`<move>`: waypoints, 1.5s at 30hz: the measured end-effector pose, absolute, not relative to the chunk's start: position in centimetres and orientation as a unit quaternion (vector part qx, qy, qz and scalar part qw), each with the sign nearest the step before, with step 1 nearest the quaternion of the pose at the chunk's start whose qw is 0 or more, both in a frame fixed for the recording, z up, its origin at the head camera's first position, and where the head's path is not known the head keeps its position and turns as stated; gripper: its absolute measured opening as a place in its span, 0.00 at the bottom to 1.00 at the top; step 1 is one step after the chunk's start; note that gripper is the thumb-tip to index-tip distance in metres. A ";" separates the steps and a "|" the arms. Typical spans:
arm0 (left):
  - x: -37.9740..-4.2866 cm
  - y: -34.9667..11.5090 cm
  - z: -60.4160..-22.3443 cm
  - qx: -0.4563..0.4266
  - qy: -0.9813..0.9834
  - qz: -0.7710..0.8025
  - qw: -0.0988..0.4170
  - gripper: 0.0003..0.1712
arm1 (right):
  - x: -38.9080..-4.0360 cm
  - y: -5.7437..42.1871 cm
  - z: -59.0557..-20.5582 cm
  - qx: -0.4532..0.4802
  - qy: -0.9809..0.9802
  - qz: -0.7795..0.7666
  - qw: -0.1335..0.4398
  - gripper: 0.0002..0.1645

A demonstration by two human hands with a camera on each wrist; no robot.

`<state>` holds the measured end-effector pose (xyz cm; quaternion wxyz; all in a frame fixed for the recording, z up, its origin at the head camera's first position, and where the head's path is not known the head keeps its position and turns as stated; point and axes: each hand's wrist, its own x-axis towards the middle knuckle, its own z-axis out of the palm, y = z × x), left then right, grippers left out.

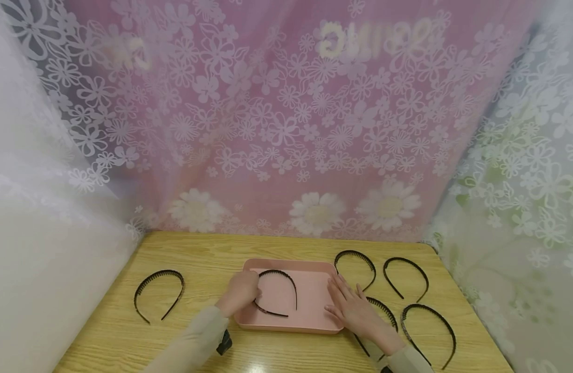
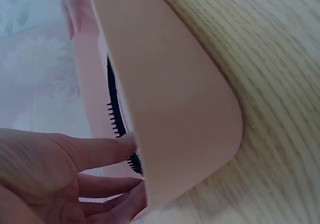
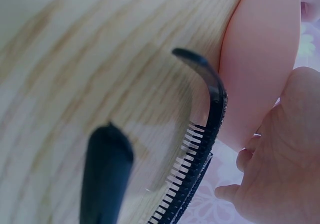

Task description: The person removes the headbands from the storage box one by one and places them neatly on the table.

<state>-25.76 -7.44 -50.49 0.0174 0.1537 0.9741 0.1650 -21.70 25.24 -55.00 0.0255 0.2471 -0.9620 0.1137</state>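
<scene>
A black toothed headband (image 1: 294, 285) lies in a shallow pink tray (image 1: 312, 298). At the tray's left side, my left hand (image 1: 241, 293) pinches that headband by its curve. In the left wrist view the thumb and fingers close on its toothed band (image 2: 114, 104), just inside the tray wall (image 2: 175, 104). My right hand (image 1: 356, 311) rests on the tray's right rim with fingers extended. Below that hand, another black headband (image 1: 384, 307) lies partly hidden on the table; its comb-like teeth show in the right wrist view.
On the wooden table (image 1: 207, 269), one headband (image 1: 160, 272) lies left of the tray. To the right are three more: one headband (image 1: 372, 264) by the tray corner, a headband (image 1: 426, 277) farther right and a headband (image 1: 449, 326) nearer the front. Flowered curtains enclose the table.
</scene>
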 end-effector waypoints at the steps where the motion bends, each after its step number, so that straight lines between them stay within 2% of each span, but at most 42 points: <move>1: -25.8 -7.4 -50.6 0.156 0.975 0.159 0.014 0.15 | -21.7 25.2 -55.0 0.247 -0.962 0.115 0.023 0.43; 4: -25.8 -7.2 -50.9 0.164 0.975 0.148 -0.002 0.16 | -21.7 25.2 -54.9 0.245 -0.962 0.122 0.016 0.43; 11: -26.6 -7.1 -51.7 0.198 0.962 0.185 -0.021 0.09 | -21.8 25.2 -54.9 0.245 -0.962 0.123 0.011 0.44; 16: -27.5 -7.3 -52.5 0.212 0.947 0.239 -0.007 0.12 | -21.9 25.2 -55.1 0.246 -0.962 0.121 0.015 0.44; 19: -27.8 -7.5 -52.9 0.202 0.941 0.273 0.003 0.13 | -21.9 25.2 -55.2 0.248 -0.961 0.122 0.018 0.44; 25: -27.9 -7.5 -53.1 0.180 0.941 0.285 -0.004 0.08 | -22.0 25.3 -55.4 0.254 -0.960 0.112 0.037 0.43; 33: -27.7 -7.3 -52.8 0.169 0.944 0.281 -0.024 0.05 | -22.1 25.3 -55.5 0.251 -0.960 0.118 0.030 0.44; 39: -27.9 -7.6 -52.3 0.176 0.923 0.343 0.015 0.06 | -22.1 25.3 -55.6 0.250 -0.961 0.112 0.034 0.44; 45: -28.2 -8.2 -51.5 0.162 0.851 0.485 0.124 0.13 | -22.1 25.4 -55.5 0.246 -0.962 0.113 0.026 0.44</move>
